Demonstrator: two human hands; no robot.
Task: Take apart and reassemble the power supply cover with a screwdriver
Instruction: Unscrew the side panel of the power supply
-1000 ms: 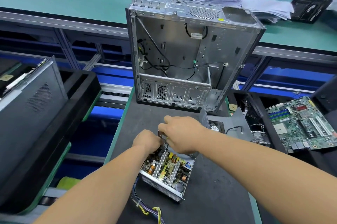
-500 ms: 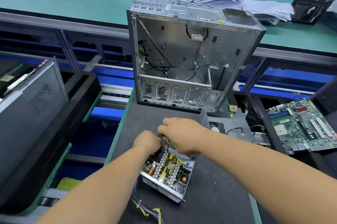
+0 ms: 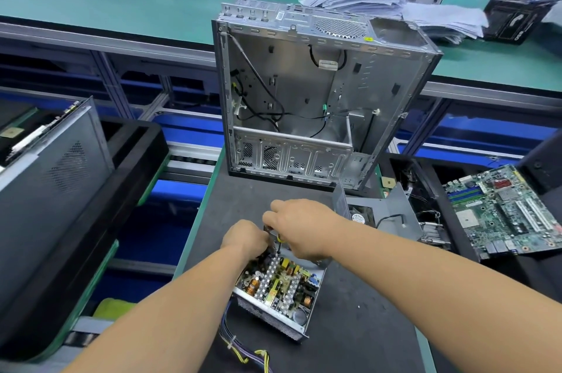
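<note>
Hands stay together at the far end of the power supply (image 3: 278, 293), which lies open on the dark bench (image 3: 359, 327) in front of the empty computer case (image 3: 319, 93), where it was a second ago. Your right hand (image 3: 304, 228) still grips the screwdriver (image 3: 279, 240), its shaft pointing down into the unit. Your left hand (image 3: 244, 239) keeps its fingers curled at the supply's far edge; whether they hold anything, I cannot tell. The removed cover (image 3: 386, 211) lies right of the supply.

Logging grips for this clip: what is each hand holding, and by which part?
The right hand grips the screwdriver by its handle. The left hand grips the far rim of the open power supply; its fingertips are hidden.
</note>
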